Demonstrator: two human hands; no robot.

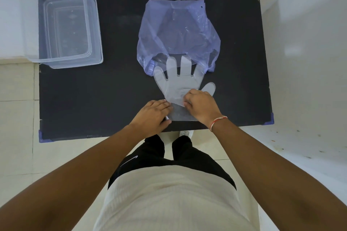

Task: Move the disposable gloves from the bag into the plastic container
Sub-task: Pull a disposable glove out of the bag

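A clear disposable glove (177, 82) lies flat on the black table (93, 95), fingertips just at the open mouth of a translucent purple bag (178, 33). My left hand (154, 116) presses on the glove's cuff near the table's front edge. My right hand (201, 108) pinches the glove's palm area, lifting a fold. The clear plastic container (69, 26) stands at the far left corner, with nothing in it that I can see. Whether the bag holds more gloves cannot be told.
The container overhangs the table's left edge slightly. Purple corner guards (270, 121) mark the table's front corners. Pale tiled floor (16, 118) surrounds the table, with a white wall behind it. My legs and shoe are under the front edge.
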